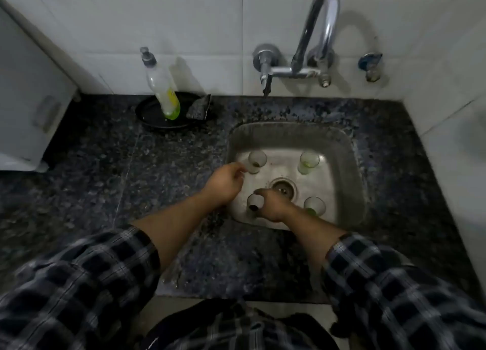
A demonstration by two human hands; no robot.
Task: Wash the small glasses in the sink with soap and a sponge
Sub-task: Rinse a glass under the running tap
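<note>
Several small glasses stand upright in the steel sink [347,171]. My left hand [223,184] pinches the far-left glass [258,160] at its side. My right hand [273,205] grips the near-left glass [254,201] from the right, fingers curled round its rim. A far-right glass [309,162] holds a yellowish residue. The near-right glass [315,205], with green at its bottom, is partly hidden by my right wrist. A soap bottle [163,86] with green liquid and a dark sponge [198,107] sit on a black dish [150,115] on the counter, left of the sink.
The chrome tap [313,39] arches over the back of the sink, with no water running. The drain [282,188] lies between the glasses. Dark speckled granite counter [163,171] surrounds the sink. A white cabinet [29,100] stands at the far left.
</note>
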